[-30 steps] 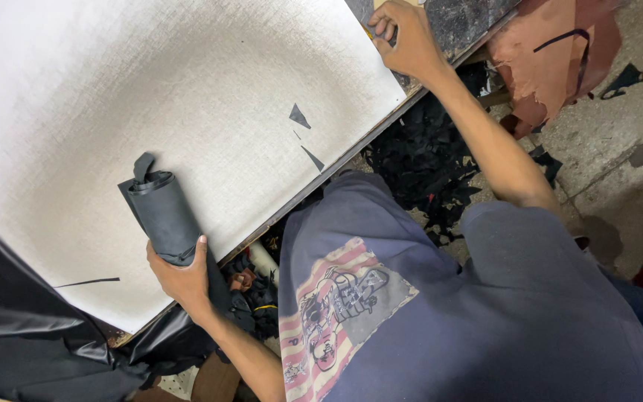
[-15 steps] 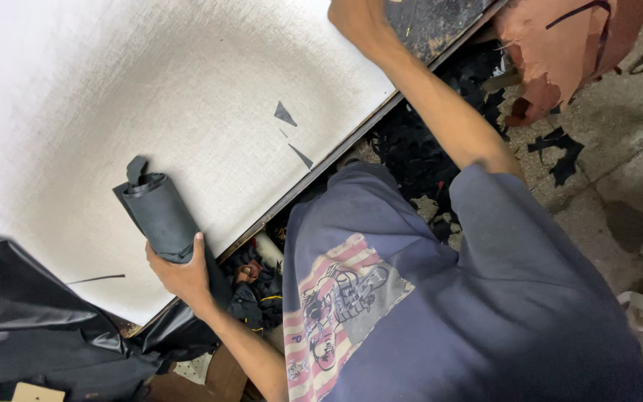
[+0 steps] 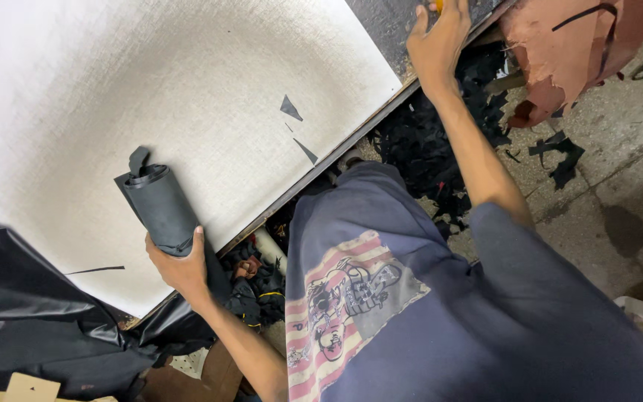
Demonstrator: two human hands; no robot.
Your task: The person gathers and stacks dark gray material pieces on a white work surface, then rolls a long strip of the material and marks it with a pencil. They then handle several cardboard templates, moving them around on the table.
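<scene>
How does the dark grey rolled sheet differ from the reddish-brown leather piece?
The dark grey rolled sheet is wound tight; the reddish-brown leather piece lies crumpled. The sheet rests on the white board in the left hand; the leather lies off it, untouched. Both look pliable.

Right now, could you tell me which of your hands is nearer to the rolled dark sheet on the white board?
Left. The left hand holds the rolled dark sheet by its near end; the right hand is far off, at the white board's other corner.
</scene>
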